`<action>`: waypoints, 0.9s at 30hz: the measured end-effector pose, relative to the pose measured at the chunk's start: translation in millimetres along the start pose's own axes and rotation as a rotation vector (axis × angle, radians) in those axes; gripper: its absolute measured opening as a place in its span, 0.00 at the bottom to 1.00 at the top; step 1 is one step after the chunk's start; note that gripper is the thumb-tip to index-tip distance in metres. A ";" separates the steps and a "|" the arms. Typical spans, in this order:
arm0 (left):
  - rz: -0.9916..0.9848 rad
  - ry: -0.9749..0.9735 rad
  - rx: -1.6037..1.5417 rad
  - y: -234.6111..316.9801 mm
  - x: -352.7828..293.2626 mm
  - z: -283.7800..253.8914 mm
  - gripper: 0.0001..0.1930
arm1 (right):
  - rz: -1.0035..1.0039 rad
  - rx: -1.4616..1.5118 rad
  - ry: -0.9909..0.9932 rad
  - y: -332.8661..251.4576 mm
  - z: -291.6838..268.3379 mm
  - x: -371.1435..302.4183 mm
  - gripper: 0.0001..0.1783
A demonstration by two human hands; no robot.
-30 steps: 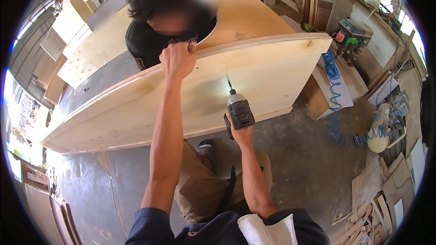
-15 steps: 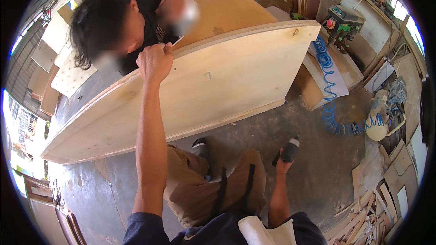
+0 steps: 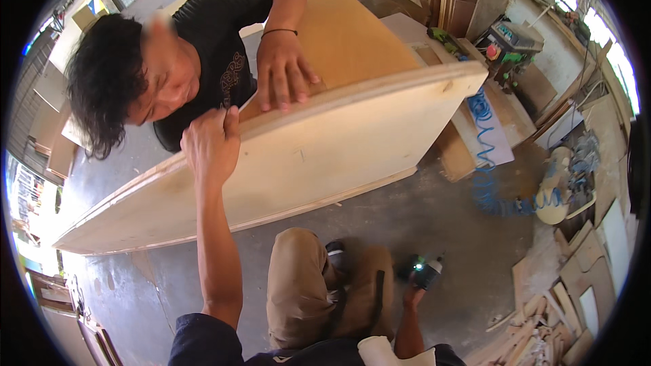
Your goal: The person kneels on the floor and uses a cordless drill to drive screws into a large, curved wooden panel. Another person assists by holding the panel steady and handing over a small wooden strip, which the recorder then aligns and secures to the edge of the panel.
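A large pale plywood panel stands on its long edge across the middle of the view, joined to a broader wooden surface behind it. My left hand is closed over the panel's upper edge, with the thumb on top. Low on the right, my right hand grips a dark cordless drill. The drill's bit points up and to the right, and a small light on the tool is lit. The drill is apart from the panel, beside my right knee.
Across the panel a co-worker leans in, one hand spread near its upper edge. A coiled blue air hose runs to a cream compressor tank on the right. Wood offcuts lie lower right; a bench machine stands behind.
My right hand and the drill sit lower in view, and the drill's light now shows. The co-worker's hand has come down near the panel's edge. My left hand keeps its hold.
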State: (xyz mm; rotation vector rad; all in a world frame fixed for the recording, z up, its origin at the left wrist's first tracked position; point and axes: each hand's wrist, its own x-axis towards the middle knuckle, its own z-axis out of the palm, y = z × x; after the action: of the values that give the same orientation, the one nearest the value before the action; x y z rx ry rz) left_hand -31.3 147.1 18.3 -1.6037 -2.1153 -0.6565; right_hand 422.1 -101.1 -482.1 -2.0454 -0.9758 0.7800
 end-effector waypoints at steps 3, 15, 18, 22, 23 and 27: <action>0.045 0.010 -0.075 5.8 4.0 -0.7 0.17 | 0.092 -0.281 -0.030 -35.7 -27.7 -7.6 0.31; -0.092 -0.327 -0.182 -2.4 33.1 -21.8 0.14 | -0.032 -0.666 -0.333 -273.5 -154.2 25.2 0.21; -0.138 -0.512 -0.170 4.5 46.6 -37.3 0.17 | -0.013 -0.289 -0.220 -425.4 -178.4 54.8 0.22; -0.304 -0.658 -0.044 10.9 42.5 -33.2 0.20 | 0.083 -0.041 -0.168 -570.3 -198.4 107.7 0.21; -0.359 -0.674 -0.043 15.1 45.8 -32.1 0.20 | 0.096 0.104 -0.109 -597.6 -199.2 118.1 0.21; -0.498 -0.710 -0.020 23.4 49.5 -21.8 0.19 | 0.023 -0.002 -0.091 -595.7 -190.3 183.4 0.20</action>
State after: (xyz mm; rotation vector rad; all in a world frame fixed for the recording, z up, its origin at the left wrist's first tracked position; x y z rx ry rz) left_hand -20.7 178.0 67.4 -1.4549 -3.0868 -0.2478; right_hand 435.6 250.3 66.7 -2.0414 -1.0048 0.8910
